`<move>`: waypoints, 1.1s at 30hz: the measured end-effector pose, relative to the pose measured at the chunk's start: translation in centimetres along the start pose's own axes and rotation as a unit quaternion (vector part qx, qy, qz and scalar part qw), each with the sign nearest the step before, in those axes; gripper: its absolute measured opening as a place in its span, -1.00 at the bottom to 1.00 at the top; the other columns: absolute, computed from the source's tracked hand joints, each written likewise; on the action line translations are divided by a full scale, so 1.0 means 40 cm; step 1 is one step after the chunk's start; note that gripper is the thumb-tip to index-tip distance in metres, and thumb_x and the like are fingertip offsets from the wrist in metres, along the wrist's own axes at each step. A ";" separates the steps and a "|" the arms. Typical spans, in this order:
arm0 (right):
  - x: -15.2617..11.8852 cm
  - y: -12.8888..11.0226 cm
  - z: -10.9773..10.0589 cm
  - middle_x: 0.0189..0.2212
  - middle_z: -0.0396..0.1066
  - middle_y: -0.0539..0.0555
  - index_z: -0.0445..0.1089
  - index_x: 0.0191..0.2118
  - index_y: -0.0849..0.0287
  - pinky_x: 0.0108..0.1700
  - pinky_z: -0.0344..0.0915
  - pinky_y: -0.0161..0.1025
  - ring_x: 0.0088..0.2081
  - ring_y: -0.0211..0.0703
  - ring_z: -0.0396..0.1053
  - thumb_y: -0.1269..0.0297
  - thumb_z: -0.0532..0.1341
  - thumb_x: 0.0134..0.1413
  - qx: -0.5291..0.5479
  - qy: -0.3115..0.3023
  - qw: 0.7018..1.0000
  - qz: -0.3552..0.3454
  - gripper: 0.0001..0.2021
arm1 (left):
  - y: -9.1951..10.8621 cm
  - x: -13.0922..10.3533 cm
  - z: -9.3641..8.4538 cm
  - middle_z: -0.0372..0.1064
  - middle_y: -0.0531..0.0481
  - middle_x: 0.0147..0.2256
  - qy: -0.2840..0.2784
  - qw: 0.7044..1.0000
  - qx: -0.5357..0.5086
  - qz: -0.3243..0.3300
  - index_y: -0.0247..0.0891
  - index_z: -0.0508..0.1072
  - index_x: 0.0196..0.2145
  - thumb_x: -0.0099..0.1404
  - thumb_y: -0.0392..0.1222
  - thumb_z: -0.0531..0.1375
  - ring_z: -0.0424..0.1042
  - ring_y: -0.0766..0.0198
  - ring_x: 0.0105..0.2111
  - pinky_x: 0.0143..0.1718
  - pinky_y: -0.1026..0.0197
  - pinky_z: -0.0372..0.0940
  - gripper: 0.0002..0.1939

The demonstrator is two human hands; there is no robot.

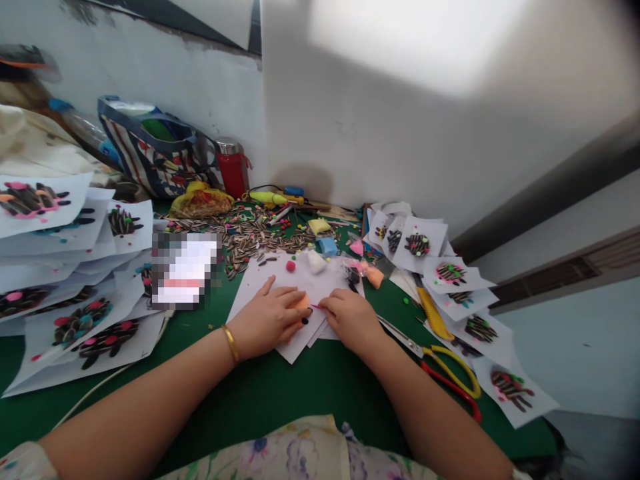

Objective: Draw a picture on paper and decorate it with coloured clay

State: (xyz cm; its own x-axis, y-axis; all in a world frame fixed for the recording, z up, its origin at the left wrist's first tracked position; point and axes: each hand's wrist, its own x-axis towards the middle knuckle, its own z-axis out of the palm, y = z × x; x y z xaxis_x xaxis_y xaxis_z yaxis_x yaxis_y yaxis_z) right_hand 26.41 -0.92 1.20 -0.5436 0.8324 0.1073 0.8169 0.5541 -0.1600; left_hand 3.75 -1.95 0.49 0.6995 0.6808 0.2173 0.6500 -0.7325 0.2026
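White paper sheets point(293, 352) lie on the green table, under both hands. My left hand point(267, 317) rests flat on the top sheet, fingers stretched out. Partly hidden by its fingers is a flat patch of orange modelling clay point(303, 302), with a small black piece point(305, 321) beside it. From the right, my right hand point(353, 321) pinches a thin pink stick point(317, 306) whose tip points at the orange clay. A red clay ball point(291, 266) and a white clay lump point(317, 261) sit at the sheet's far edge.
Striped sunflower seeds point(250, 237) are heaped behind the paper. Blue clay point(328, 247) lies nearby. Scissors point(425, 352) and a yellow-handled cutter point(434, 310) lie right. Decorated sheets point(100, 337) pile up left; more cards point(483, 328) line the right. A phone point(185, 270) stands left.
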 end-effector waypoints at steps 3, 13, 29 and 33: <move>0.001 -0.003 -0.003 -0.30 0.44 0.07 0.52 -0.18 0.08 -0.15 0.19 -0.27 -0.23 -0.17 0.36 0.31 0.11 0.26 0.001 -0.007 1.000 -0.007 -0.78 | 0.001 0.000 -0.002 0.30 -0.08 0.15 -0.004 1.000 0.004 -0.003 0.01 0.43 0.05 0.39 -0.07 0.07 0.23 0.03 0.17 0.27 -0.30 -0.20 -0.69; -0.015 -0.015 -0.026 -0.35 0.45 0.08 0.52 -0.25 0.12 -0.19 0.18 -0.26 -0.26 -0.15 0.37 0.38 0.16 0.15 0.015 0.004 1.000 -0.001 -0.83 | 0.000 0.002 -0.005 0.31 -0.09 0.15 -0.003 0.999 -0.020 -0.031 -0.11 0.32 0.14 0.41 -0.10 0.04 0.25 0.09 0.15 0.29 -0.22 -0.21 -0.62; -0.009 -0.040 0.002 -0.40 0.42 0.08 0.50 -0.33 0.14 -0.29 0.08 -0.22 -0.34 -0.13 0.34 0.35 0.14 0.17 -0.053 0.008 0.999 -0.003 -0.83 | 0.011 0.006 -0.003 0.30 -0.09 0.12 -0.008 1.000 -0.002 -0.025 -0.06 0.38 0.07 0.39 -0.12 0.05 0.23 0.03 0.12 0.25 -0.29 -0.15 -0.67; -0.009 -0.034 0.001 -0.40 0.42 0.07 0.49 -0.33 0.14 -0.29 0.08 -0.22 -0.34 -0.14 0.34 0.34 0.15 0.16 -0.054 0.004 0.999 -0.004 -0.84 | 0.009 0.006 -0.002 0.31 -0.08 0.11 -0.002 1.000 -0.005 -0.023 -0.06 0.38 0.06 0.38 -0.12 0.06 0.24 0.04 0.12 0.26 -0.28 -0.16 -0.68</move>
State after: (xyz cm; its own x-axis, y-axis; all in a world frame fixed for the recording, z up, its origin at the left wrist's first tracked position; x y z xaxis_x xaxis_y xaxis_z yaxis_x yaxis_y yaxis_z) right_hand 25.50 -1.98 1.33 -0.5483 0.8281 0.1167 0.8293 0.5564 -0.0520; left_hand 4.14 -2.04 0.69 0.6709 0.7130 0.2036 0.6779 -0.7010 0.2214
